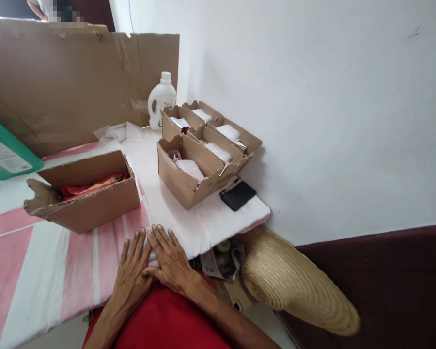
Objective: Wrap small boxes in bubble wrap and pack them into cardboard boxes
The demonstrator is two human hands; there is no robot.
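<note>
My left hand (131, 271) and my right hand (170, 261) lie flat side by side on the near edge of the table, fingers stretched out, thumbs touching. They rest on a white sheet (196, 218) that lies over a pink-and-white striped cloth (39, 271). Neither hand holds anything. Just beyond them stands an open cardboard box (90, 198) with a red packet inside. Farther right sit several small open cartons (189, 179) filled with bubble-wrapped items.
A black phone (238, 195) lies by the cartons near the wall. A white bottle (161, 101) stands at the back before a large cardboard sheet (65, 82). A straw hat (298, 281) hangs off the table's right corner. A green box (7, 152) is at left.
</note>
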